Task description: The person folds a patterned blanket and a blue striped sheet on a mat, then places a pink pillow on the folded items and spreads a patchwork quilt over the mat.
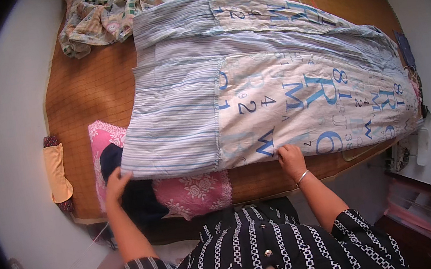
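Head view: I've got left hand [117,183] and right hand [290,158] pinching the near hem of the folded quilt [253,91]; I'd keep both corners level and taut.

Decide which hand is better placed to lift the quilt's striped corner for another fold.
Left, probably. The left hand already grips the striped corner of the quilt; the right hand rests further along the printed edge.

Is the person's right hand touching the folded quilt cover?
Touching. The head view shows the right hand with fingertips pressed onto the near edge of the folded quilt cover, no gap visible.
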Demonstrator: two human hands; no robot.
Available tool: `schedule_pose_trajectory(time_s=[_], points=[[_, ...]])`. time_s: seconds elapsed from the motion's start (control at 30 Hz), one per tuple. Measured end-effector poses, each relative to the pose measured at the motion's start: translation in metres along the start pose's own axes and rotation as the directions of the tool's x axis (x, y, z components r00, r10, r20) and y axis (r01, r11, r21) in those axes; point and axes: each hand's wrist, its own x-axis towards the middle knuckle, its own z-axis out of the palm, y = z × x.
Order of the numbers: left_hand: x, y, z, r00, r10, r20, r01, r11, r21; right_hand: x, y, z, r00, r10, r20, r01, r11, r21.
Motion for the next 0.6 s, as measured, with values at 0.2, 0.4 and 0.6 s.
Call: schedule_pose_trajectory(time_s=[0.2, 0.4, 0.6], points=[[0.015, -0.001, 0.008, 0.919, 0.012, -0.395, 0.074, 0.976, 0.203, -0.013, 0.066, 0.001, 0.997, 0.081, 0.012, -0.08, 0.994, -0.077], [-0.018, 0.012, -0.018, 0.863, -0.015, -0.505, 0.258, 0.873, 0.414, -0.025, 0.092, -0.05, 0.939, -0.275, 0.206, 0.216, 0.939, 0.269], [0.008, -0.028, 0.02, 0.818, -0.225, -0.529, 0.549, 0.581, 0.601, 0.012, 0.14, -0.061, 0.939, -0.157, 0.306, 0.032, 0.926, 0.376]])
